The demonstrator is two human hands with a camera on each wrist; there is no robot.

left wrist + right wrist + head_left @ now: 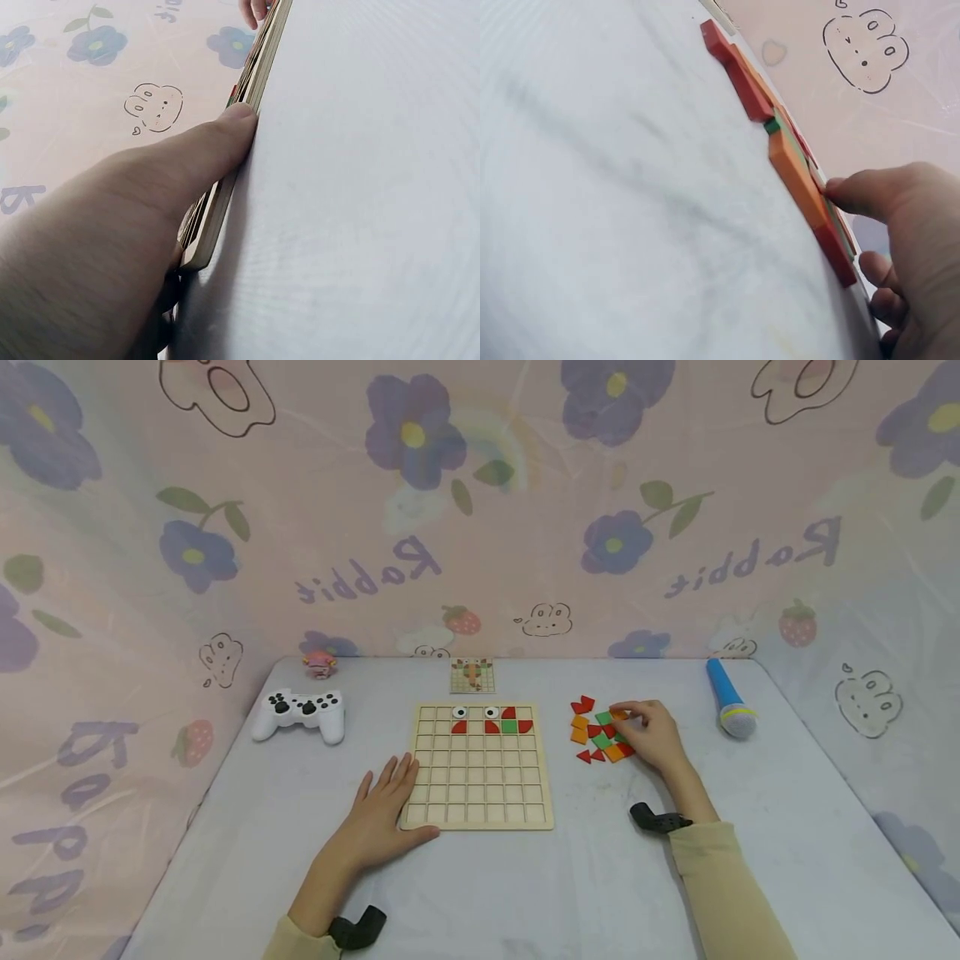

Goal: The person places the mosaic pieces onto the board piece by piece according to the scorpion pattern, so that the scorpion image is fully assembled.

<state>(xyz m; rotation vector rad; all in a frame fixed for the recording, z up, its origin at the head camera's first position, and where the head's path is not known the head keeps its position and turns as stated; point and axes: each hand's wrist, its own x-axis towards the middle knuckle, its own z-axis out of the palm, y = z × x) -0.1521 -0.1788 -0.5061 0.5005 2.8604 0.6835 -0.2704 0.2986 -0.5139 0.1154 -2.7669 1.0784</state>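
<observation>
A wooden grid board [457, 789] lies on the table with two eye tiles, several red curved tiles and a green square tile [509, 727] in its upper rows. My left hand [378, 827] rests at the board's lower left corner, fingers spread along the left side. In the left wrist view its thumb [217, 139] presses the front edge. To the board's right lies a loose pile of red, orange and green tiles [602, 741]. My right hand [654, 733] reaches into it, thumb and index finger about an orange tile [618, 714]; whether they pinch it is unclear.
A small pattern card [472, 676] lies behind the board. At the left are a white game controller [300, 714] and a pink figurine [320, 664]. A blue toy microphone [729, 697] lies at the far right. Patterned cloth hangs around the table.
</observation>
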